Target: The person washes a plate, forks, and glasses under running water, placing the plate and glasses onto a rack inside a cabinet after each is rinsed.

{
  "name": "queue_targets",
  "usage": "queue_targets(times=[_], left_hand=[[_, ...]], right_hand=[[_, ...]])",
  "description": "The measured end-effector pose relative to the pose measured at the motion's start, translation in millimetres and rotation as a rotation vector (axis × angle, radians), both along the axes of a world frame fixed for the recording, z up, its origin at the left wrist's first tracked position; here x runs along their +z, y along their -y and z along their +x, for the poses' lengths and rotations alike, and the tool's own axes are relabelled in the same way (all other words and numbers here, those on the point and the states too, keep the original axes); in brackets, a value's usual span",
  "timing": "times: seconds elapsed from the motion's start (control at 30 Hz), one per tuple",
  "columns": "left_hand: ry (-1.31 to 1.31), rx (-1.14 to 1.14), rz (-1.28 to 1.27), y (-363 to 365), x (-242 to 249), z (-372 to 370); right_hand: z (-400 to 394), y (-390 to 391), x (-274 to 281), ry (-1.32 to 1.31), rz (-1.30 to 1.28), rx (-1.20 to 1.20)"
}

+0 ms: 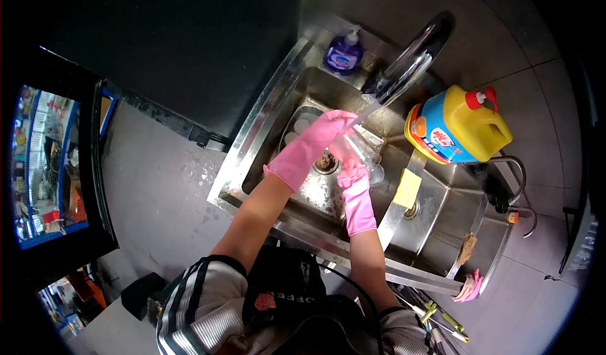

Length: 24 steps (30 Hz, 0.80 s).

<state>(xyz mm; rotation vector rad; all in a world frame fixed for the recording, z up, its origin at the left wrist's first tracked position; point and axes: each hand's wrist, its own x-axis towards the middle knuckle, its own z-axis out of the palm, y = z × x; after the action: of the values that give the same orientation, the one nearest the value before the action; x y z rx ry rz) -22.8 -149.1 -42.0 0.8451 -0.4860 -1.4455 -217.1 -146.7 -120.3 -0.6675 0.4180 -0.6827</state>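
Both my hands wear pink rubber gloves over the left basin of a steel sink (238, 175). My left hand (328, 128) has its fingers closed at the upper end of a clear glass (358, 145), beneath the stream from the curved faucet (413, 55). Lower on the same glass, my right hand (353, 173) wraps its fingers round it. Another clear rounded piece (377, 176) shows just right of my right hand. Behind my left hand, pale round items sit in a grey container (309, 111). The drain (326, 163) lies between my forearms.
A purple soap bottle (343, 53) stands at the sink's back corner. Right of the faucet is a large yellow jug (457, 126). A yellow sponge (407, 188) lies on the divider. Pink gloves (468, 287) hang at the right front edge; long-handled tools (435, 320) lean below.
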Motion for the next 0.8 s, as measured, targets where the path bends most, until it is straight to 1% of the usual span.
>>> queue_targets(times=[0.03, 0.07, 0.1, 0.13, 0.23, 0.27, 0.33, 0.37, 0.4, 0.43, 0.47, 0.5, 0.53, 0.57, 0.6, 0.63, 0.67, 0.7, 0.77, 0.8], left_hand=[[0.102, -0.004, 0.082, 3, -1, 2], [0.201, -0.010, 0.168, 3, -1, 4], [0.299, -0.013, 0.254, -1, 17, 4], [0.505, -0.024, 0.447, -4, 36, 3], [0.921, 0.101, 0.600, -4, 34, -1], [0.945, 0.135, 0.602, -5, 39, -2], [0.994, 0.200, 0.612, -10, 55, -6], [1.125, 0.284, 0.508, -11, 48, -8], [1.254, 0.369, 0.399, -12, 39, -10], [1.379, 0.452, 0.283, -13, 31, -12], [1.374, 0.479, 0.192, -14, 43, -13], [1.410, 0.417, 0.189, -14, 53, -15], [1.442, 0.353, 0.186, -15, 64, -18], [1.469, 0.286, 0.182, -14, 69, -24], [1.511, 0.362, 0.091, -13, 68, -30], [1.406, 0.253, 0.102, -8, 68, -27], [1.301, 0.144, 0.115, -3, 72, -23], [1.193, 0.036, 0.133, -1, 74, -19], [0.781, -0.010, 0.098, -6, 73, -12], [0.572, -0.032, 0.079, -9, 70, -9]], right_hand=[[0, -6, 21, 0.029, 0.078, -0.007], [7, -7, 20, 0.080, 0.232, -0.061], [12, -6, 19, 0.082, 0.373, -0.111], [17, -5, 20, 0.086, 0.512, -0.173], [34, 6, 36, -0.042, 0.881, -0.348], [39, -1, 63, -0.015, 0.805, -0.283], [49, 3, 111, -0.139, 0.866, -0.402], [51, 5, 120, -0.202, 0.895, -0.460], [46, 7, 103, -0.092, 0.687, -0.395], [40, 12, 87, -0.072, 0.701, -0.337], [39, 18, 80, -0.049, 0.711, -0.278], [42, 22, 84, -0.028, 0.718, -0.219], [50, 21, 84, -0.219, 0.679, -0.226], [52, 23, 71, -0.131, 0.569, -0.240], [58, 23, 66, -0.041, 0.456, -0.253], [61, 26, 64, -0.026, 0.467, -0.303], [70, 25, 79, -0.011, 0.477, -0.352], [68, 27, 76, 0.060, 0.514, -0.331], [55, 33, 59, 0.197, 0.596, -0.293], [53, 33, 50, 0.147, 0.680, -0.308]])
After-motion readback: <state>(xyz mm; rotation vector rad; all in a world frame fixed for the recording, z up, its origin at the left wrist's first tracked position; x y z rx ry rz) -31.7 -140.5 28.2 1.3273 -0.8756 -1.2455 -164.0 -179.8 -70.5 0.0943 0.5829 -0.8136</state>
